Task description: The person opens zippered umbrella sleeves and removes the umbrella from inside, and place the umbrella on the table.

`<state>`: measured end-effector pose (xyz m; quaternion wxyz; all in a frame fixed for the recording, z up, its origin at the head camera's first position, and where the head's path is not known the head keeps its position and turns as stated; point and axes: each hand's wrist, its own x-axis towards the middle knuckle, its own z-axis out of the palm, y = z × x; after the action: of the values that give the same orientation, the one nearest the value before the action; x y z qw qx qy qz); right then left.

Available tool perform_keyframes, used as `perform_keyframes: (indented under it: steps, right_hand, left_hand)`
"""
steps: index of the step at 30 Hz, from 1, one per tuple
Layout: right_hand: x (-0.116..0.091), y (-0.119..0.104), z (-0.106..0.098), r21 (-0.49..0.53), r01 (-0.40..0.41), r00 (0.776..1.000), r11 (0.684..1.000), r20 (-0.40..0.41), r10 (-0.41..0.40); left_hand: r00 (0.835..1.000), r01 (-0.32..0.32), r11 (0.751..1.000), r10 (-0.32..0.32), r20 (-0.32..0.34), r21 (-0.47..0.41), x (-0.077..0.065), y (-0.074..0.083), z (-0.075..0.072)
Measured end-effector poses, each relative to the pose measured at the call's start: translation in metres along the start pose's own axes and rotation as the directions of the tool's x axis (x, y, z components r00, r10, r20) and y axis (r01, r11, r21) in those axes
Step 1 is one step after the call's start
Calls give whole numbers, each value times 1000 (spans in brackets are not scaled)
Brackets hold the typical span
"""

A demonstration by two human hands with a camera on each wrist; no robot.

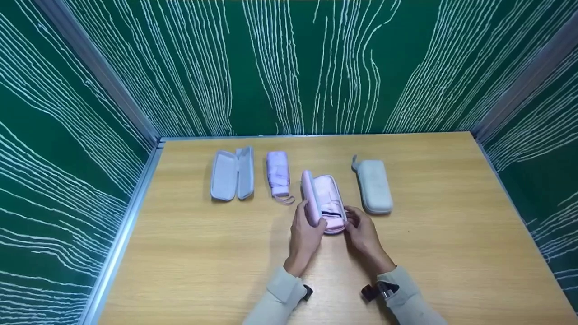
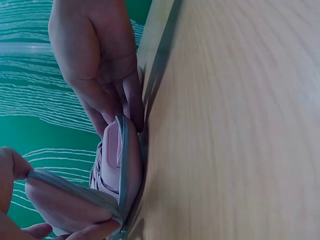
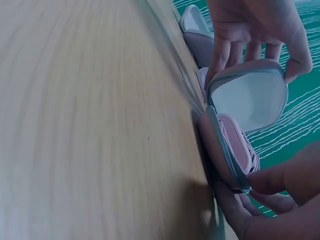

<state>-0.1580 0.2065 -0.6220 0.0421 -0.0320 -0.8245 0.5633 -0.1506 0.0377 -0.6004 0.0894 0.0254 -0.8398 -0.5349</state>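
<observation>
A pink zip case (image 1: 308,189) lies on the table with its lid raised to the left. Inside its base rests a folded pink umbrella (image 1: 333,222), its end near the front rim. My left hand (image 1: 305,232) grips the lid, thumb at the front edge and fingers along the outer side. On the other side, my right hand (image 1: 362,229) pinches the rim of the base between thumb and fingers. The right wrist view shows the lid's pale lining (image 3: 250,97) facing the umbrella, and the zip teeth run along both edges.
On the wooden table (image 1: 203,262), an open grey case (image 1: 224,176) stands at the back left. Beside it lies a folded lavender umbrella (image 1: 277,171) with a wrist strap. A closed grey-green case (image 1: 376,186) is to the right. Green patterned walls (image 1: 316,67) enclose the table.
</observation>
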Motion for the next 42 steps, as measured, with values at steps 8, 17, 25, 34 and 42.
perform_keyframes:
  steps: [8,17,25,34,42]
  right_hand:
    - [-1,-1,-1,-111,42,999,993,35,-38]
    - [5,1,-4,-179,77,995,981,73,-64]
    - [7,-7,0,-233,124,991,965,71,-110]
    - [5,-17,19,-484,292,953,825,78,-292]
    - [5,-32,34,-581,190,981,791,83,-175]
  left_hand:
    - [1000,-8,1000,7,-26,-18,-2,-2,-3]
    - [999,-3,1000,3,-43,-3,-4,-6,-5]
    - [998,30,999,-29,-51,23,-6,-7,-7]
    - [995,61,998,-58,-78,34,-6,-11,-7]
    - [996,50,998,-47,-70,32,-5,-8,-9]
